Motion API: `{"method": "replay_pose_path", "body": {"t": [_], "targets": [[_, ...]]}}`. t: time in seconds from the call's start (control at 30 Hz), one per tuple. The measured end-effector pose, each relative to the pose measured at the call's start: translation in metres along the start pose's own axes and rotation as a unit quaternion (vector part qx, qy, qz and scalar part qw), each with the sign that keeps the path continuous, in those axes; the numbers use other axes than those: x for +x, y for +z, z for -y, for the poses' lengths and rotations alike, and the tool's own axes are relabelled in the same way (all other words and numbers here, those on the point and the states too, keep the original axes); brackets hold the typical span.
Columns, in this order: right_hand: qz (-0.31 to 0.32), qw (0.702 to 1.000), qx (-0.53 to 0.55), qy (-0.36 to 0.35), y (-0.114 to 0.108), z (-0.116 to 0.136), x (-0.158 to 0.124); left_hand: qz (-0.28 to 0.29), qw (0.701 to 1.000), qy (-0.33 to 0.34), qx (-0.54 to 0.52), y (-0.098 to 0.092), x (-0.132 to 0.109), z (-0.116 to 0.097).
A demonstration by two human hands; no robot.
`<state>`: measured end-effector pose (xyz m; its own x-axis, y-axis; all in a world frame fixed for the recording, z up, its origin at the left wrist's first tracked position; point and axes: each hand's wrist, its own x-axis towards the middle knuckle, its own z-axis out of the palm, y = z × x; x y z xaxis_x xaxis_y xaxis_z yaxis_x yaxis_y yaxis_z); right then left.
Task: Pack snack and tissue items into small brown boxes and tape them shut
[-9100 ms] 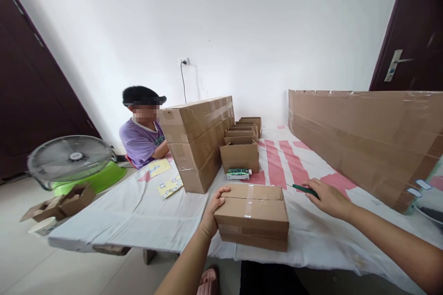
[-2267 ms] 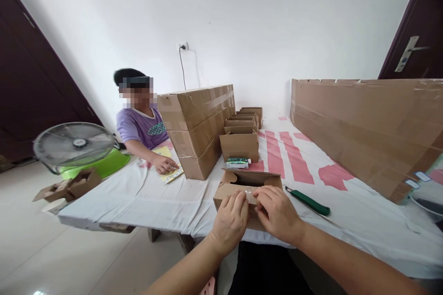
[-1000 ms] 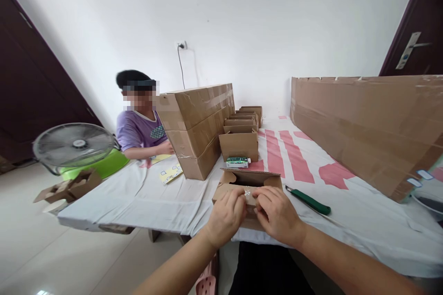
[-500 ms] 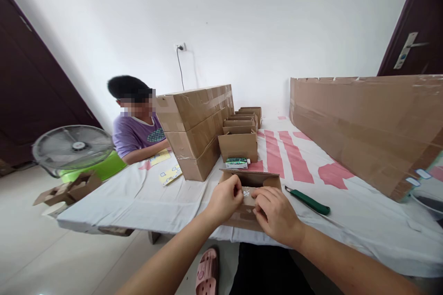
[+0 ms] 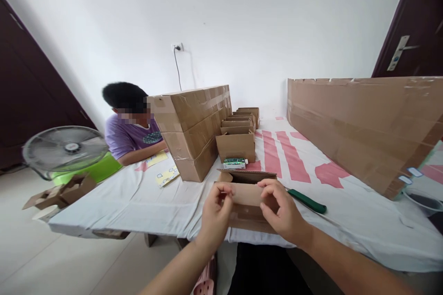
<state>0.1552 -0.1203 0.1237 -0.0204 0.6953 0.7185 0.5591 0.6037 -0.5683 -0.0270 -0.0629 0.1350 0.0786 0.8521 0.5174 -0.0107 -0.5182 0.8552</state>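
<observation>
A small cardboard box [image 5: 247, 221] sits at the table's near edge, its back flap standing up and its front flap [image 5: 246, 194] facing me. My left hand [image 5: 216, 209] is at the left end of the front flap, with curled fingers and the thumb close to the forefinger. At the flap's right end, my right hand [image 5: 282, 209] has its thumb and forefinger bent around the edge. Behind the box lies a small green-and-white carton [image 5: 235, 163]. A green utility knife [image 5: 308, 201] rests just right of my right hand. The inside of the box is mostly hidden.
Small open boxes [image 5: 236, 147] stand in a row toward the wall. Stacked cartons [image 5: 188, 138] rise on the left, and a large cardboard panel [image 5: 360, 124] on the right. Across the table sits a person [image 5: 133, 131] in purple. A fan [image 5: 71, 147] stands left.
My hands have moved apart to the two ends of the front flap, showing more of it. My left fingers have loosened from a tighter curl. The view has shifted slightly.
</observation>
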Motion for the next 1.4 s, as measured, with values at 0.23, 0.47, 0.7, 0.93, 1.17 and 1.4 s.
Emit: {"method": "replay_pose_path", "body": {"t": [0.23, 0.47, 0.7, 0.93, 1.17, 1.4], "targets": [[0.067, 0.977, 0.160, 0.126, -0.017, 0.026, -0.044, 0.082, 0.992, -0.038, -0.084, 0.010, -0.060, 0.003], [0.147, 0.898, 0.318, 0.267, 0.000, 0.024, -0.076, 0.115, 0.951, -0.218, -0.185, 0.017, -0.100, 0.015], [0.092, 0.872, 0.355, 0.325, 0.010, 0.024, -0.083, 0.121, 0.907, -0.301, -0.267, 0.018, -0.115, 0.009], [0.075, 0.867, 0.386, 0.306, 0.018, 0.020, -0.092, 0.153, 0.885, -0.309, -0.314, 0.024, -0.126, 0.028], [0.045, 0.929, 0.204, 0.306, 0.019, 0.019, -0.098, 0.147, 0.919, -0.317, -0.180, 0.020, -0.132, 0.043], [0.044, 0.945, 0.167, 0.277, 0.010, 0.013, -0.115, 0.096, 0.943, -0.297, -0.111, 0.018, -0.134, 0.040]]}}
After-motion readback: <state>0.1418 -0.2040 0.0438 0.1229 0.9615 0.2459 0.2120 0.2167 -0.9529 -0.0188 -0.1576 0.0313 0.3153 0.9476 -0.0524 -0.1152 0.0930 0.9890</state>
